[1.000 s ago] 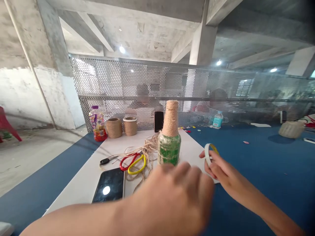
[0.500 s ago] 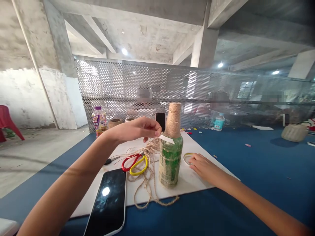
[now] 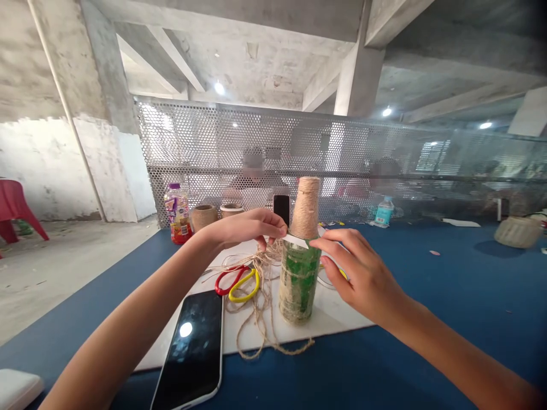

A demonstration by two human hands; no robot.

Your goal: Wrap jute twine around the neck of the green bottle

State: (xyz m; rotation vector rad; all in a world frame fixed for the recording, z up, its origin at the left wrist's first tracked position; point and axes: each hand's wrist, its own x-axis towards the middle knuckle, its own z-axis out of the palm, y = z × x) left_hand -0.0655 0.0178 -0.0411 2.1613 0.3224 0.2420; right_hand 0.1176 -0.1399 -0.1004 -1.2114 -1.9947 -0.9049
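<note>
A green glass bottle [image 3: 299, 282] stands upright on a white board, its neck wrapped in jute twine [image 3: 306, 208]. My left hand [image 3: 260, 225] pinches one end of a short strip of white tape [image 3: 296, 241], which lies across the bottle's shoulder. At the strip's other end is my right hand [image 3: 359, 265], index fingertip at the bottle's edge, thumb and fingers apart. Partly behind that hand lies a thin tape roll [image 3: 327, 278]. Loose twine [image 3: 260, 307] and scissors with one red and one yellow handle [image 3: 243, 285] lie left of the bottle.
A large phone [image 3: 190, 347] lies at the front left, partly on the white board [image 3: 342, 316]. Behind stand a purple-capped drink bottle [image 3: 177, 213], two small pots [image 3: 204, 217] and a propped phone [image 3: 281, 206]. A perforated metal screen [image 3: 205, 142] crosses the back, with people beyond it.
My right hand has left the tape roll and come up and left to the bottle's shoulder. My left hand still pinches the tape strip. The view has shifted slightly.
</note>
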